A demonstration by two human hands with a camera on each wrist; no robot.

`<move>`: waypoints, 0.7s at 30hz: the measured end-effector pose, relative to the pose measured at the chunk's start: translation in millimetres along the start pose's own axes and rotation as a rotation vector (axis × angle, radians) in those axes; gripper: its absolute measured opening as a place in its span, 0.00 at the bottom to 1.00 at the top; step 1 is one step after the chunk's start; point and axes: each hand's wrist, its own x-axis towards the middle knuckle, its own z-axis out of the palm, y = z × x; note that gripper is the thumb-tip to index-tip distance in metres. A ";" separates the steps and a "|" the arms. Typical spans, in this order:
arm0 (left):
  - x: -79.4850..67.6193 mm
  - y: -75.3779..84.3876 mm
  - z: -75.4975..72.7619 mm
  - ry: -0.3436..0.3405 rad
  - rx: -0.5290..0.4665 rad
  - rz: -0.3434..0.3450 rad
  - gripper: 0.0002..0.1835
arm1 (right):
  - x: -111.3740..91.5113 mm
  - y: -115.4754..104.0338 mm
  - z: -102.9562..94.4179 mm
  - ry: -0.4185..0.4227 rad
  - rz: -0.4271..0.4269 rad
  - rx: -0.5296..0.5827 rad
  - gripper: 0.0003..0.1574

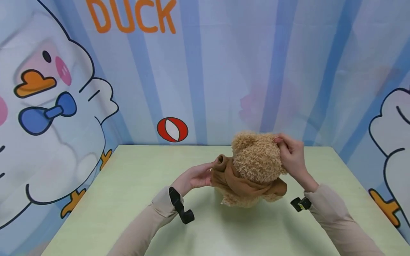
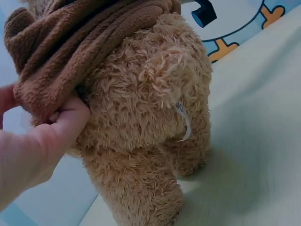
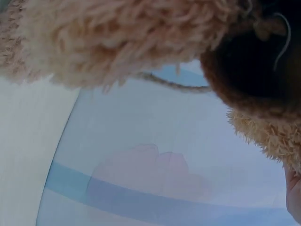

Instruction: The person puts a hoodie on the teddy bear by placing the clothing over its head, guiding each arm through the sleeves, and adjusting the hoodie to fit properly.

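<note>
A curly tan teddy bear sits on the table with its back toward me. Bunched around its neck and shoulders is a brown fleece garment. My left hand pinches the garment's left edge; in the left wrist view the thumb goes in under the brown fabric. At the bear's head, my right hand grips the ear on the right side. The right wrist view has a dark opening in the garment and a thin cord beside the fur. The bear's face is hidden.
The pale green table ends at a curtain printed with stripes and ducks. A white tag hangs from the bear's back. Black straps circle both wrists.
</note>
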 end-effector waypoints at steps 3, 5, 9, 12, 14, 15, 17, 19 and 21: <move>0.8 -1.4 2.6 0.033 0.108 0.042 0.08 | -1.4 -2.6 -2.8 -0.009 -0.018 0.029 0.15; 0.5 2.6 8.1 0.125 0.303 0.090 0.08 | -2.6 1.0 -4.9 -0.023 -0.048 0.021 0.15; -2.0 15.3 22.6 0.304 0.814 0.174 0.15 | -4.0 6.4 -7.1 -0.087 -0.143 -0.014 0.14; -1.6 22.3 30.1 0.323 1.122 0.258 0.17 | -3.0 4.0 -7.1 -0.099 -0.188 -0.043 0.13; 0.2 23.5 30.5 0.297 1.215 0.296 0.13 | -2.2 2.9 -7.0 -0.097 -0.193 -0.043 0.13; 1.4 22.8 29.7 0.281 1.187 0.290 0.10 | -2.4 3.0 -6.9 -0.094 -0.192 -0.043 0.13; 4.0 19.4 26.3 0.243 1.049 0.250 0.07 | -3.0 3.0 -6.8 -0.089 -0.181 -0.039 0.14; 6.2 14.7 22.9 0.241 0.861 0.211 0.08 | -4.6 3.9 -6.8 -0.079 -0.169 -0.037 0.13; 8.5 10.2 20.4 0.248 0.650 0.176 0.11 | -6.8 5.0 -7.0 -0.053 -0.165 -0.035 0.13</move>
